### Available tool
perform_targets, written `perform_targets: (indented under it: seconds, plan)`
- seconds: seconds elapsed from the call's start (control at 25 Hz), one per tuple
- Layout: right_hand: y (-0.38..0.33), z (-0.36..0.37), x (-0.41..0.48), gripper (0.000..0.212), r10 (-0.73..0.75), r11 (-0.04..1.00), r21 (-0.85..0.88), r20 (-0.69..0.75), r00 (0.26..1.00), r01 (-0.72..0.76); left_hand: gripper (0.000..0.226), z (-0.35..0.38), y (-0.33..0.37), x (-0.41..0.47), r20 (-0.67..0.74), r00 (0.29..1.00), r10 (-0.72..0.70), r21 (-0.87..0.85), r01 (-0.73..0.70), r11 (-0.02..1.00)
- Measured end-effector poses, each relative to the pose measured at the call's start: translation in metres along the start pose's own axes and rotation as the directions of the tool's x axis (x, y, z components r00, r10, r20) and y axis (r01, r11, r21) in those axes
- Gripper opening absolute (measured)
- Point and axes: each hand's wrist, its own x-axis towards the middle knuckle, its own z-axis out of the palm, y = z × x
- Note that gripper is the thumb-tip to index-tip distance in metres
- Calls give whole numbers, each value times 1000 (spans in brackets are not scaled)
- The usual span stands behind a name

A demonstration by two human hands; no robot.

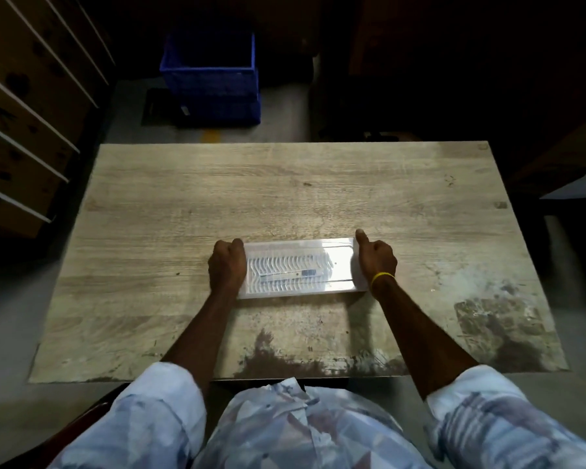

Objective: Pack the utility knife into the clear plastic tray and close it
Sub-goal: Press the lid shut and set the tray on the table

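Head view: utility knife (286, 274) inside closed clear plastic tray (342, 262).

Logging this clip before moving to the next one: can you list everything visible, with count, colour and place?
clear plastic tray: one, transparent, near middle of table, held at both ends
utility knife: one, pale with a blue patch, inside tray
table: one, worn light wood, centre of view
crate: one, blue, on floor beyond table
cardboard boxes: several, brown, shelved at far left
wristband: one, yellow, right wrist
sleeves: two, pale patterned, bottom of view
left hand: one, at tray's left end
right hand: one, at tray's right end, thumb extended
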Motion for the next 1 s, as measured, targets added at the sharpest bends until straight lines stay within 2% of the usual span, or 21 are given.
perform_targets:
  seconds: [0.08, 0.2, 0.36, 0.52, 0.68, 0.8, 0.88, 1.0]
  plan:
    - [0, 6, -1, 56, -58, 997, -57, -21, 998, 57, 59, 5, 6, -2, -32, 999, -25, 12, 25, 1000]
    - [6, 11, 2, 58, -153, 983, -105, -39, 988, 148, 67, 12, 3, 0, -80, 996, 30, 43, -26, 999]
    - [3, 13, 1, 59, -234, 961, -158, -27, 972, 227, 57, 15, 1, 6, -98, 984, 146, 27, -144, 989]
    - [0, 11, 0, 60, -220, 964, -157, -19, 975, 215, 52, 15, 0, 7, -91, 984, 153, -4, -154, 988]
    - [0, 7, -1, 63, -140, 984, -111, 2, 990, 140, 51, 10, 0, 8, -21, 998, 53, -82, -54, 995]
    - [0, -2, 0, 67, -34, 998, -58, 54, 998, 37, 49, 2, -14, 12, 104, 994, -36, -250, 61, 966]
    - [9, -12, -3, 62, -29, 998, -58, 84, 996, 34, 48, -9, -29, 11, 214, 972, -93, -329, 162, 930]
    - [38, -22, -16, 54, -51, 998, -32, 90, 995, 54, 42, -25, -40, -2, 325, 942, -82, -365, 205, 908]
